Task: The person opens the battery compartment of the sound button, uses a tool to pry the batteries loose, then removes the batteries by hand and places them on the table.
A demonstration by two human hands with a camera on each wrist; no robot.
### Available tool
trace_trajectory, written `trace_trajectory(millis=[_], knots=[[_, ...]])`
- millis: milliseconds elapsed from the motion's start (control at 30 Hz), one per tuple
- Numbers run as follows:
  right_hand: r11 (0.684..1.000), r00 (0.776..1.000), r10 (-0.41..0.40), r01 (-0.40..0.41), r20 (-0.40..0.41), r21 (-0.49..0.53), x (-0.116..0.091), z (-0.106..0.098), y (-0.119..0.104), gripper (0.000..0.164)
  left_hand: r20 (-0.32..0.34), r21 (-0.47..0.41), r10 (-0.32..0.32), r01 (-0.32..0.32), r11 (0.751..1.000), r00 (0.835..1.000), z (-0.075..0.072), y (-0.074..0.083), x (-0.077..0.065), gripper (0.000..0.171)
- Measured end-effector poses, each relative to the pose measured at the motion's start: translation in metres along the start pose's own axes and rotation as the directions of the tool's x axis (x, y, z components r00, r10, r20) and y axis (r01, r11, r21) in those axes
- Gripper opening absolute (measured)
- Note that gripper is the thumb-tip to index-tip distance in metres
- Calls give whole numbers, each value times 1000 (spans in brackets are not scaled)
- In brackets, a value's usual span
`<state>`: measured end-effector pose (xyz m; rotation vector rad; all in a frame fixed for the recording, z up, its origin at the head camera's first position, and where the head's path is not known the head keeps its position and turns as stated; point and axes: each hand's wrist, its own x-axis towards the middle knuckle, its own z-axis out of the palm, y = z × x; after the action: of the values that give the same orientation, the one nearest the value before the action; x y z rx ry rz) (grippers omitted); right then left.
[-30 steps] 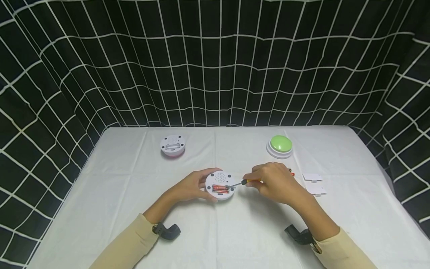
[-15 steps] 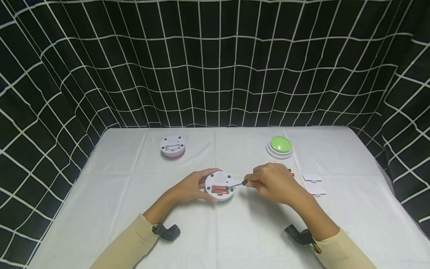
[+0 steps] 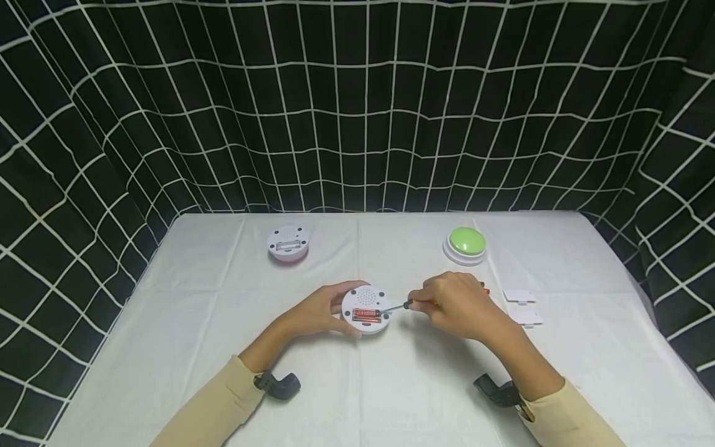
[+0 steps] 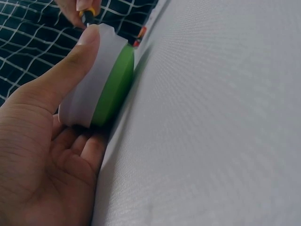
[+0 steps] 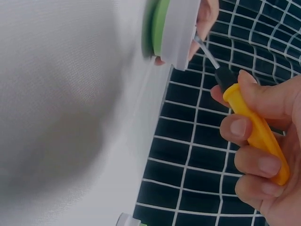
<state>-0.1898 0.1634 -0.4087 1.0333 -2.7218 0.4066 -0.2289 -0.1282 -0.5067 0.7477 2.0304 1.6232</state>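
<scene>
My left hand (image 3: 315, 310) holds a round push button (image 3: 365, 293) upside down, thumb on the near side of its white base and fingers around the far side. Its green dome (image 4: 114, 89) faces the table. Two red batteries (image 3: 366, 315) lie side by side in the uncovered compartment. In my right hand (image 3: 460, 304) is a screwdriver with a yellow handle (image 5: 257, 129), gripped between thumb and curled fingers. Its metal shaft (image 5: 207, 52) slants down to the right end of the batteries, the tip right at the compartment.
An upside-down button with a pink dome (image 3: 288, 243) stands at the back left, its battery slot bare. At the back right is an upright green button (image 3: 468, 241). Two white covers (image 3: 519, 295) lie right of my right hand, which partly hides some batteries (image 3: 486, 290).
My right hand and the screwdriver have shifted very slightly right, the tip staying at the batteries' right end. My left hand and the button it holds have stayed in place.
</scene>
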Motion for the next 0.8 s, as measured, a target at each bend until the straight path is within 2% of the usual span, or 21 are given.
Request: trace_trajectory(millis=[433, 800], knots=[[999, 1000, 26, -26, 16, 19, 1, 2, 4, 8, 2, 5, 16, -16, 1000, 1000, 0, 1, 0, 97], [997, 996, 62, -65, 68, 40, 1, 1, 4, 10, 3, -5, 6, -6, 1000, 1000, 0, 0, 0, 98]])
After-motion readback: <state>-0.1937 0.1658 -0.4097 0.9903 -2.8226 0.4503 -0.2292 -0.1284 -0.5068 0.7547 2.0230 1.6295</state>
